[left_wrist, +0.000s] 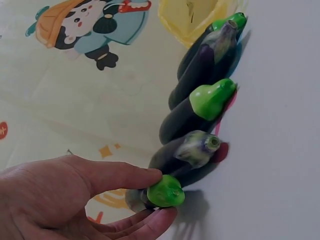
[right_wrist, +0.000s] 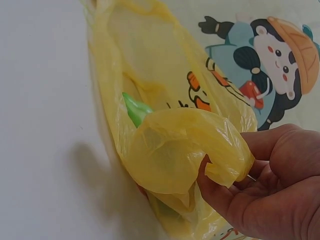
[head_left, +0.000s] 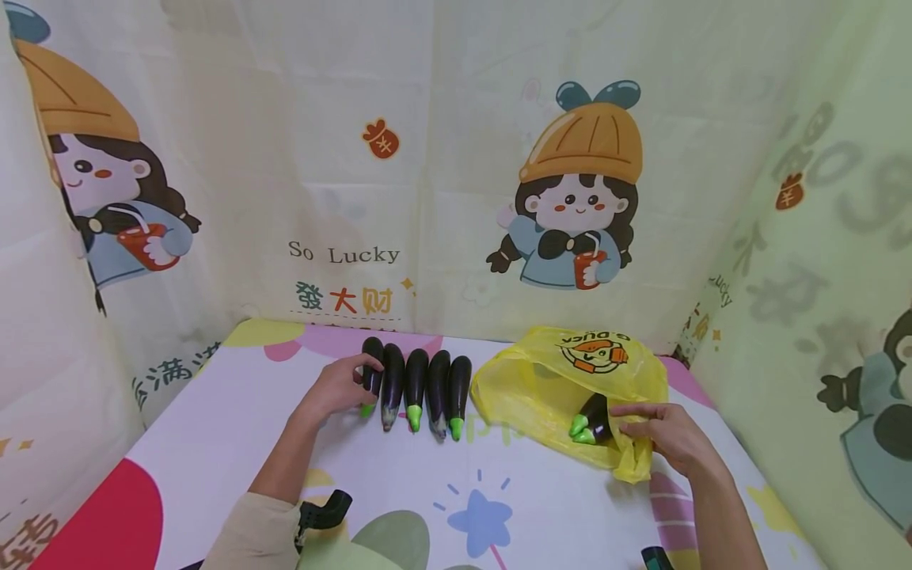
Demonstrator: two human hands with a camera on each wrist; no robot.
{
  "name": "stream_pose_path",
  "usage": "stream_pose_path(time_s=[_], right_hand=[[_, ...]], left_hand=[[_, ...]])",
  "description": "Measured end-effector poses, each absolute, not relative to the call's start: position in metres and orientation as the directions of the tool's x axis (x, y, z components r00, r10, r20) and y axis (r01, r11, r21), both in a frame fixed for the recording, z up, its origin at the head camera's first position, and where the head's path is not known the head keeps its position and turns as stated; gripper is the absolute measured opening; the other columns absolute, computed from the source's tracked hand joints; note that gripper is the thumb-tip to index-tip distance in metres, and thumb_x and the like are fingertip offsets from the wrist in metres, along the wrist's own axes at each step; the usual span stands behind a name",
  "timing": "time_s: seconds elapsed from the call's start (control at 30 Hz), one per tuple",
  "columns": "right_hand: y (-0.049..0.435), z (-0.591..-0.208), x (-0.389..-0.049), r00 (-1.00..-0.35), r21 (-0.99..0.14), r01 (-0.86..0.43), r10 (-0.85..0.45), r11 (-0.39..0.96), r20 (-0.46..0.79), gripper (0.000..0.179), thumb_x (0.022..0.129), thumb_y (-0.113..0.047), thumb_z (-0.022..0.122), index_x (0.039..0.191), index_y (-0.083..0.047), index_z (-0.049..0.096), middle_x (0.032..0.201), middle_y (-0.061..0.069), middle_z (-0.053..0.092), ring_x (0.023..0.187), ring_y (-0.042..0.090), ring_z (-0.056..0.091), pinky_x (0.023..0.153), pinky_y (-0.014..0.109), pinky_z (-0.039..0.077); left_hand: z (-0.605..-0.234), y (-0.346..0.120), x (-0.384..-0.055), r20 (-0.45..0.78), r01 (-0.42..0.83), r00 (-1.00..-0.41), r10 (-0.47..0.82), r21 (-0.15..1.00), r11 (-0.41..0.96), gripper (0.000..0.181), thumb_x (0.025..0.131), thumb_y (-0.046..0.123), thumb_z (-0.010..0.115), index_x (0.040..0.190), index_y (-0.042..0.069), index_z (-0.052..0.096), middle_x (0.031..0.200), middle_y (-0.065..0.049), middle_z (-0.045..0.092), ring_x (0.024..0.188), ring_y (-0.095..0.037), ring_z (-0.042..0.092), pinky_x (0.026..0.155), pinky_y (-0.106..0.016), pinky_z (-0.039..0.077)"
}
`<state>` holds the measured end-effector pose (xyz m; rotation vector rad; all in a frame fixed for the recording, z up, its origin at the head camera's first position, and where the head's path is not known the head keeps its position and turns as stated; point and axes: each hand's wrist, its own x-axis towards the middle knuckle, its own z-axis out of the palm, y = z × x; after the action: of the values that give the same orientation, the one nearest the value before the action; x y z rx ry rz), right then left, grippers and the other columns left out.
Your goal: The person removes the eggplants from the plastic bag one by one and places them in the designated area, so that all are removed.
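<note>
In the head view, my left hand [head_left: 338, 389] holds the leftmost eggplant [head_left: 373, 350] of a row, thumb on one side and fingers on the other. Its green cap [left_wrist: 166, 192] pokes out past the fingertips in the left wrist view. Several more eggplants [head_left: 416, 384] lie side by side to its right, some with green caps, some with dull purplish ones. My right hand [head_left: 673, 435] pinches the edge of a yellow plastic bag [head_left: 509, 384], its film bunched between thumb and fingers in the right wrist view. Inside the bag's mouth lie eggplants [head_left: 595, 412] with two green caps showing.
A white cloth with coloured prints [head_left: 399, 483] covers the table. Patterned curtains [head_left: 456, 198] hang close behind it and at both sides. The bag stands just right of the eggplant row, near the back edge. A black strap device [head_left: 324, 511] sits at the left wrist.
</note>
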<state>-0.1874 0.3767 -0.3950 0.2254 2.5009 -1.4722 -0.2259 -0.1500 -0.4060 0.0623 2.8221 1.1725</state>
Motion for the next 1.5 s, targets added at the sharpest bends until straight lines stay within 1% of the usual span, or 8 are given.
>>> stream_pose_path(time_s=[0.17, 0.27, 0.5, 0.67, 1.03, 1.17, 1.33, 1.5], right_hand=[[0.376, -0.394, -0.187, -0.962, -0.832, 0.247, 0.020, 0.497, -0.273, 0.033, 0.093, -0.009, 0.074, 0.125, -0.001, 0.074, 0.138, 0.019, 0.066, 0.100, 0.013, 0.066, 0.081, 0.029, 0.059], [0.376, -0.395, -0.187, -0.960, -0.833, 0.253, 0.023, 0.491, -0.278, 0.033, 0.093, -0.009, 0.074, 0.125, -0.001, 0.074, 0.136, 0.018, 0.067, 0.100, 0.013, 0.067, 0.081, 0.029, 0.060], [0.377, -0.396, -0.186, -0.961, -0.838, 0.252, 0.021, 0.484, -0.276, 0.033, 0.092, -0.009, 0.075, 0.124, -0.001, 0.075, 0.134, 0.016, 0.069, 0.099, 0.012, 0.068, 0.081, 0.029, 0.060], [0.379, -0.396, -0.186, -0.961, -0.842, 0.248, 0.014, 0.479, -0.275, 0.033, 0.092, -0.009, 0.075, 0.124, 0.000, 0.075, 0.132, 0.014, 0.070, 0.099, 0.011, 0.068, 0.081, 0.029, 0.060], [0.378, -0.396, -0.186, -0.963, -0.846, 0.235, -0.002, 0.479, -0.268, 0.033, 0.093, -0.008, 0.074, 0.125, 0.001, 0.073, 0.135, 0.015, 0.067, 0.098, 0.010, 0.066, 0.080, 0.029, 0.060], [0.378, -0.396, -0.187, -0.964, -0.848, 0.233, -0.001, 0.476, -0.265, 0.033, 0.093, -0.007, 0.073, 0.125, 0.002, 0.073, 0.135, 0.015, 0.068, 0.097, 0.010, 0.066, 0.079, 0.030, 0.060], [0.378, -0.397, -0.186, -0.967, -0.853, 0.217, -0.013, 0.475, -0.253, 0.034, 0.093, -0.006, 0.073, 0.126, 0.004, 0.072, 0.134, 0.014, 0.069, 0.096, 0.009, 0.066, 0.079, 0.030, 0.060], [0.378, -0.397, -0.186, -0.970, -0.854, 0.203, -0.022, 0.479, -0.243, 0.035, 0.094, -0.006, 0.072, 0.127, 0.005, 0.071, 0.136, 0.018, 0.067, 0.096, 0.010, 0.066, 0.078, 0.030, 0.060]], left_hand=[[-0.415, -0.150, -0.229, -0.068, -0.006, -0.996, 0.060, 0.709, 0.705, 0.051, 0.083, 0.007, 0.080, 0.132, 0.013, 0.067, 0.101, -0.015, 0.063, 0.088, -0.029, 0.057, 0.066, -0.035, 0.048], [-0.418, -0.150, -0.230, -0.070, -0.007, -0.996, 0.060, 0.707, 0.707, 0.057, 0.082, 0.006, 0.080, 0.136, 0.013, 0.064, 0.101, -0.015, 0.063, 0.088, -0.028, 0.057, 0.066, -0.035, 0.049], [-0.421, -0.151, -0.232, -0.069, -0.005, -0.996, 0.063, 0.711, 0.703, 0.073, 0.080, 0.007, 0.082, 0.147, 0.011, 0.052, 0.094, -0.014, 0.061, 0.079, -0.026, 0.057, 0.063, -0.034, 0.047], [-0.421, -0.149, -0.231, -0.056, 0.011, -0.996, 0.073, 0.714, 0.700, 0.078, 0.080, 0.010, 0.085, 0.149, 0.008, 0.049, 0.093, -0.014, 0.059, 0.080, -0.025, 0.057, 0.064, -0.034, 0.047], [-0.418, -0.148, -0.229, -0.089, -0.016, -0.994, 0.066, 0.700, 0.714, 0.071, 0.083, 0.013, 0.083, 0.148, 0.011, 0.053, 0.100, -0.015, 0.060, 0.084, -0.026, 0.058, 0.065, -0.034, 0.049], [-0.417, -0.148, -0.229, -0.067, 0.010, -0.995, 0.077, 0.690, 0.723, 0.069, 0.083, 0.013, 0.084, 0.146, 0.009, 0.056, 0.100, -0.017, 0.063, 0.085, -0.027, 0.058, 0.065, -0.035, 0.049], [-0.418, -0.149, -0.229, -0.050, 0.022, -0.996, 0.076, 0.680, 0.733, 0.068, 0.082, 0.013, 0.084, 0.145, 0.009, 0.058, 0.103, -0.019, 0.063, 0.089, -0.029, 0.057, 0.065, -0.035, 0.049], [-0.419, -0.150, -0.230, -0.038, 0.026, -0.997, 0.071, 0.679, 0.734, 0.067, 0.082, 0.013, 0.084, 0.144, 0.010, 0.058, 0.103, -0.020, 0.062, 0.086, -0.029, 0.056, 0.063, -0.035, 0.048]])
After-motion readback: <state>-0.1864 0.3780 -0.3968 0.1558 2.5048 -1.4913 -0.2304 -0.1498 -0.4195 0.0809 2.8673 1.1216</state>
